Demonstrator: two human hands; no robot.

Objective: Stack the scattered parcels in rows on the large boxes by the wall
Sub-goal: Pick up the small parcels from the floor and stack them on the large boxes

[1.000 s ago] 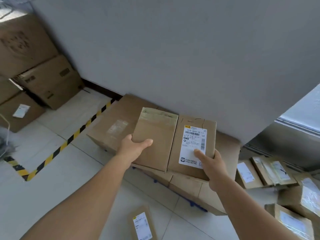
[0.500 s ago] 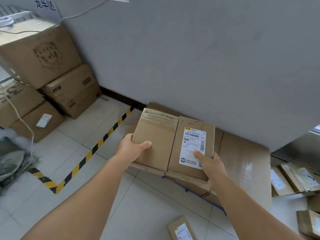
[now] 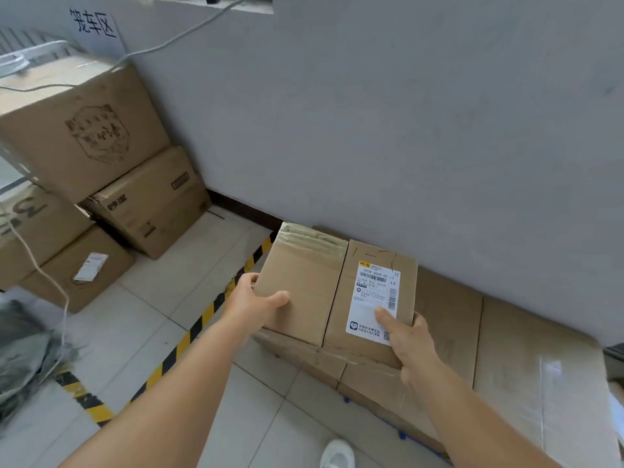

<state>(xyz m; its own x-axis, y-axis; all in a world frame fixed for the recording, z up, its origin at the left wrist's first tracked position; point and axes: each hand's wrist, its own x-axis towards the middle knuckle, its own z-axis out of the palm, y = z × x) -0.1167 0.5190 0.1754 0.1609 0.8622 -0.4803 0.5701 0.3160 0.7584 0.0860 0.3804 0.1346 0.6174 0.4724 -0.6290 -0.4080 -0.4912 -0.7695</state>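
The left hand [image 3: 251, 304] grips a plain brown parcel [image 3: 304, 282] with taped top. The right hand [image 3: 407, 336] grips a white-labelled parcel [image 3: 371, 298], touching beside it.

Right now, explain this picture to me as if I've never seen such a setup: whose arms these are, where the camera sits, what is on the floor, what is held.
There is no machine here. The arms belong to a person wearing a wide-angle camera on the head, looking forward and down, so you see their own hands from above.

The left hand grips a plain parcel, thumb on top. The right hand grips a labelled parcel, thumb pressing its white shipping label. The two parcels sit side by side, touching, over the large boxes that lie flat along the grey wall; whether they already rest on them cannot be told.

On the tiled floor runs yellow-and-black tape. Further left, stacked cartons stand in the corner, with a white cable hanging past them. A white shoe shows at the bottom.
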